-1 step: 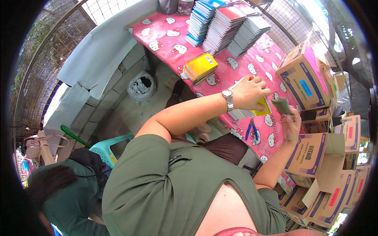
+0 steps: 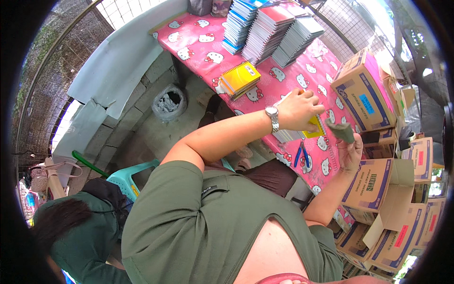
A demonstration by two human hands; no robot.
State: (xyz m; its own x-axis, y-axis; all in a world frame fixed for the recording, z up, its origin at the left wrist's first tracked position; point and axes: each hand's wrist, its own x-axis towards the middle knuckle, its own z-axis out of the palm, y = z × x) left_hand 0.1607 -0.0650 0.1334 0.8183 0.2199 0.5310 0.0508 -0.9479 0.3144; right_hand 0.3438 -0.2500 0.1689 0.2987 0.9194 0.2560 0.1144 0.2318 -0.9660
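My left hand (image 2: 301, 112), with a silver watch on its wrist, is curled over a yellow-covered spiral notebook (image 2: 312, 131) on the table. White page edges show beneath the palm, and the hand hides most of the cover. To the right, my right hand (image 2: 350, 152) pinches a grey-green cloth (image 2: 340, 130), held up just off the notebook's right side. Blue-handled pliers (image 2: 301, 155) lie on the table just in front of the notebook. Farther left sits a small pile of yellow spiral notebooks (image 2: 240, 78).
Tall stacks of blue (image 2: 239, 26), red (image 2: 268, 35) and grey notebooks (image 2: 298, 41) stand at the table's back. Cardboard boxes (image 2: 364, 92) crowd the right side. A lined waste bin (image 2: 169, 104) and a teal chair (image 2: 132, 177) are left of the table. Another person (image 2: 78, 232) is at lower left.
The cloth has swung and spread out to the right, and my right hand has moved slightly with it. My left hand stays on the notebook.
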